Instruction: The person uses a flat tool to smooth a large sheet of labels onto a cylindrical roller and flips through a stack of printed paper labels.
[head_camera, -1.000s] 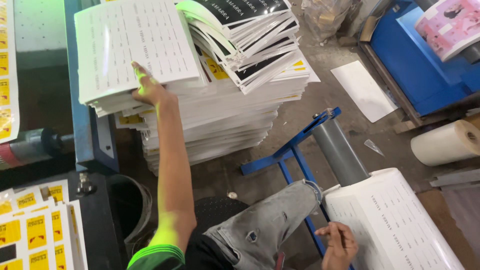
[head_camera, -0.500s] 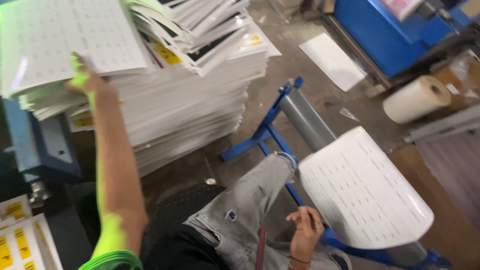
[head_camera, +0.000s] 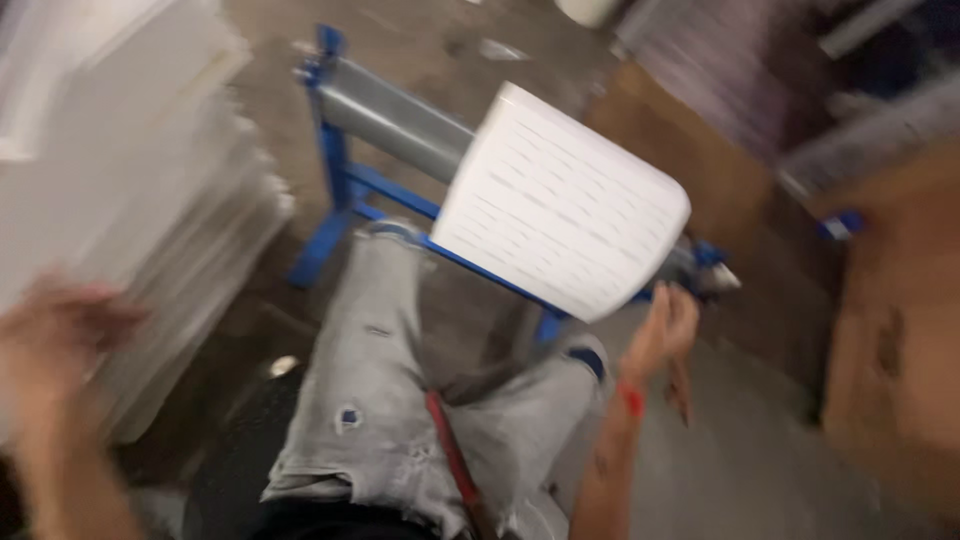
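Workshop floor, white sheets (head_camera: 560, 200) above right hand (head_camera: 665, 335)

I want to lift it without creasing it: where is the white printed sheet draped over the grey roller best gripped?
Probably at the near lower edge of the white sheet, from the right hand side: that edge hangs free off the grey roller, while the far part curves over it. The picture is blurred.

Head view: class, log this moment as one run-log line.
left hand: blurred, by paper stack | right hand: at white printed sheet, grip unclear | sheet lies over grey roller
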